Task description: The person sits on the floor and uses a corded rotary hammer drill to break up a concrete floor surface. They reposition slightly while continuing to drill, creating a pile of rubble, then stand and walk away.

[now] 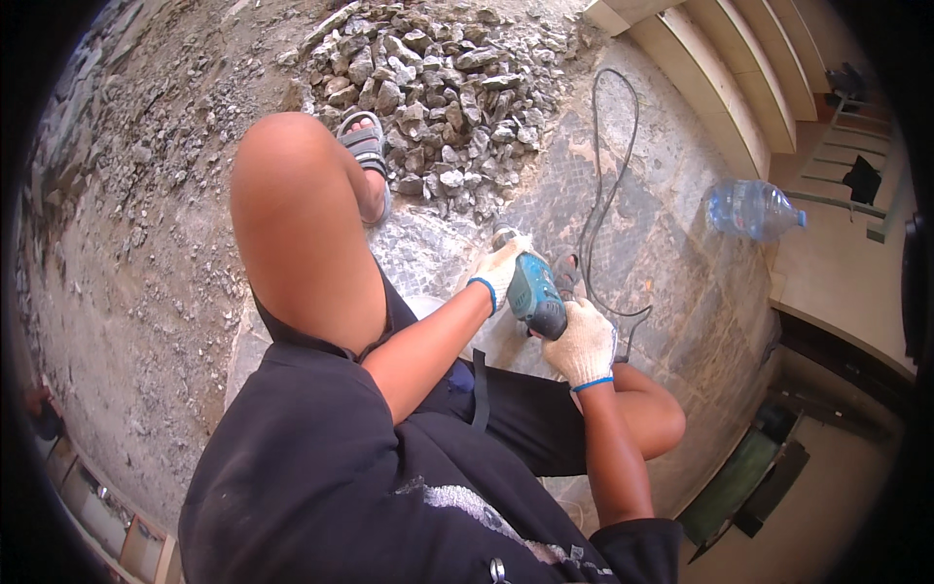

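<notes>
- Dusty ground (146,243) with loose grit, to the left of the stone heap (428,88); grey paved floor (671,263), stained and powdery, to its right and on its near side;
- on the near side of the stone heap, a little to the right, one teal and black power tool (536,292), held above the floor; working tip not clear to see;
- left hand (498,273), in white knitted glove with blue cuff, grasping the front part of the tool, nearer to the stone heap;
- right hand (582,346), gloved alike, closed around the rear end, farther from the stone heap;
- just beside the stone heap, one foot in grey strapped sandal (365,151);
- to the right of the stone heap, black cable (595,195) in a long loop; farther right, large clear bottle (749,209), lying on its side; pale steps (715,83) above it.
</notes>
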Available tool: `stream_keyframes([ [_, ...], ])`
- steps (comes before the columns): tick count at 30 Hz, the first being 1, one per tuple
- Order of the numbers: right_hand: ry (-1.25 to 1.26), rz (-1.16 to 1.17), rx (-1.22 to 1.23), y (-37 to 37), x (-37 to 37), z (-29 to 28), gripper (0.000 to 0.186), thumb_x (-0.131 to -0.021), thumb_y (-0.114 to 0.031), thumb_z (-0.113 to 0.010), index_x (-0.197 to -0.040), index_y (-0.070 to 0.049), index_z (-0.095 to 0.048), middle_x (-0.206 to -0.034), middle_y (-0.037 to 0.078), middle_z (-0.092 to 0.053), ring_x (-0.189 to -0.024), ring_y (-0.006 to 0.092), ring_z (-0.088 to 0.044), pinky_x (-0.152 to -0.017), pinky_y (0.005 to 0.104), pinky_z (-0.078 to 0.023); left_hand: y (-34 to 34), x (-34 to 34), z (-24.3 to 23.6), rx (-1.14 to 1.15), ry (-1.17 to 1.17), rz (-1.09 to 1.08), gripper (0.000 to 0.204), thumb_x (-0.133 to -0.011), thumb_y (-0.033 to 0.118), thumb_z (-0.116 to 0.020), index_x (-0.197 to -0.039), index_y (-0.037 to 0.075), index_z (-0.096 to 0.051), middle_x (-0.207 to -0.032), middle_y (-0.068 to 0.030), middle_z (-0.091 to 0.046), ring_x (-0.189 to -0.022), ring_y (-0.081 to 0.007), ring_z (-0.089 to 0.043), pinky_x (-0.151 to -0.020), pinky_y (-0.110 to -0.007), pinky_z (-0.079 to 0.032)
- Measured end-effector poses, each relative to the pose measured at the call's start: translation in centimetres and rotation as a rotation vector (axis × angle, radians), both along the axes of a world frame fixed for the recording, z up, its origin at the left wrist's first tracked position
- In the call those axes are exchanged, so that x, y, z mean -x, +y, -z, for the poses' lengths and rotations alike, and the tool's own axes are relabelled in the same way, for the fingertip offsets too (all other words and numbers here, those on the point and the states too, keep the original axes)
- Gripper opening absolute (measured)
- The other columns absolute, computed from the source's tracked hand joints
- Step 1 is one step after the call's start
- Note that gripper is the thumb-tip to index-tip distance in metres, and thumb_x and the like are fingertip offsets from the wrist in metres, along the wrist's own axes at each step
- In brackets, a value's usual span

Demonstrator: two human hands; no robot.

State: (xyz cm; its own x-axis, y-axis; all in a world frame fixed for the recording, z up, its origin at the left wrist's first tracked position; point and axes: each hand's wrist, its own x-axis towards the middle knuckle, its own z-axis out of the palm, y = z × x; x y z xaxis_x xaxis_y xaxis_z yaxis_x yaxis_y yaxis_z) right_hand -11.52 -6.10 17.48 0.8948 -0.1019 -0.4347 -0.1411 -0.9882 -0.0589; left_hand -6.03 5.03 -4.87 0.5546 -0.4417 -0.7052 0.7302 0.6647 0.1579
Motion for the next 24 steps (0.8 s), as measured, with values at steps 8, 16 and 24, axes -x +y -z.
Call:
stream_keyframes([
  [8, -0.097, 0.041, -0.031, 1.2, -0.7, -2.4, 0.035, -0.081, -0.028, -0.092, -0.106, -0.006, -0.081, -0.108, 0.021, -0.078, -0.103, 0.0468, -0.079, -0.091, 0.0553, -0.063, 0.4, -3.0, -2.7, -0.122, -0.083, -0.024, 0.020, -0.113, 0.021, -0.080, -0.127, 0.008, -0.085, -0.112, -0.0024, -0.083, -0.095, -0.0141, -0.077, -0.087, -0.034, -0.063],
  [16, -0.224, 0.036, -0.143, 0.0, 0.1, -4.7, 0.049, -0.076, -0.034, -0.101, -0.112, -0.008, -0.080, -0.109, 0.020, -0.077, -0.100, 0.0475, -0.078, -0.087, 0.0541, -0.062, 0.3, -4.3, -9.9, -0.528, -0.227, 0.109, 0.066, -0.086, 0.062, -0.094, -0.114, 0.002, -0.087, -0.111, -0.0158, -0.087, -0.097, -0.0253, -0.084, -0.089, -0.041, -0.065],
  [24, -0.069, -0.077, -0.080, -1.1, -1.2, -9.3, 0.041, -0.079, -0.032, -0.096, -0.108, -0.007, -0.081, -0.105, 0.020, -0.078, -0.100, 0.0478, -0.078, -0.087, 0.0542, -0.063, -1.0, 0.5, -11.1, -0.202, 0.107, 0.082, 0.077, -0.093, 0.067, -0.087, -0.125, -0.003, -0.082, -0.122, -0.0201, -0.083, -0.109, -0.0305, -0.082, -0.099, -0.044, -0.062],
])
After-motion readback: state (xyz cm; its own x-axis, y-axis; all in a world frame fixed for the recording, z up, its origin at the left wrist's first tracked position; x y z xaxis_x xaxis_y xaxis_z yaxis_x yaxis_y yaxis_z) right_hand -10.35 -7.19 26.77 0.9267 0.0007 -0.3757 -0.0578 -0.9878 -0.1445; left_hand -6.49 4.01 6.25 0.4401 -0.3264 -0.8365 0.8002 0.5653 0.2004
